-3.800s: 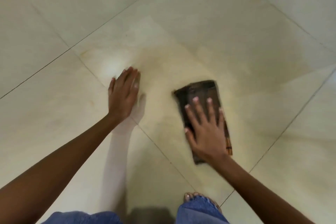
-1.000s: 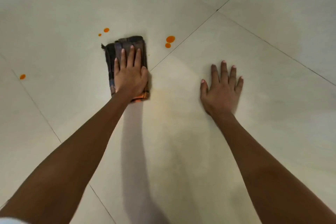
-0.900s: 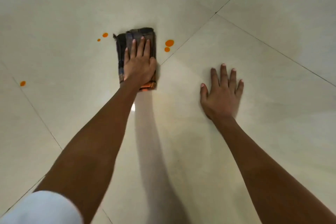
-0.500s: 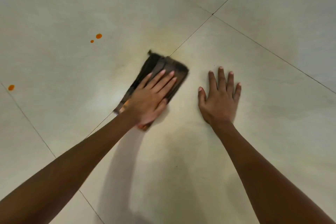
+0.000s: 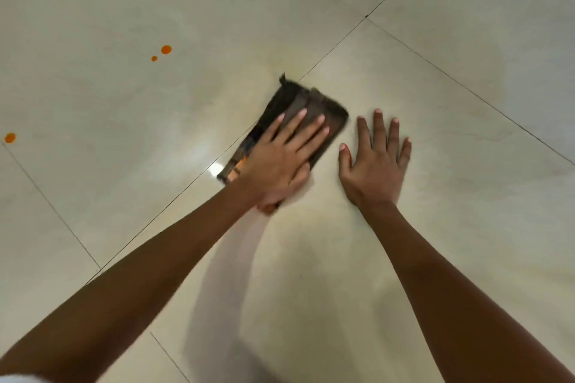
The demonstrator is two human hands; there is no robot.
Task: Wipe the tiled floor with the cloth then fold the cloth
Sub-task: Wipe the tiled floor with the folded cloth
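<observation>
A dark brown folded cloth [image 5: 306, 104] with an orange edge lies flat on the cream tiled floor [image 5: 404, 242], tilted toward the upper right. My left hand [image 5: 280, 158] presses flat on top of it, fingers spread, covering its near half. My right hand [image 5: 375, 162] rests palm down on the bare tile just right of the cloth, fingers apart, holding nothing. The cloth's far corner sits close to a grout line [image 5: 329, 53].
Two orange spots [image 5: 165, 49] mark the tile at the upper left, and another orange spot [image 5: 10, 138] sits at the left edge. Dark grout lines cross the floor. A bright light reflection [image 5: 214, 168] shines beside the cloth.
My left hand has slid the cloth from beside the orange spots toward the right and nearer, turning it diagonal; the pair of spots right of it is gone. My right hand stayed planted.
</observation>
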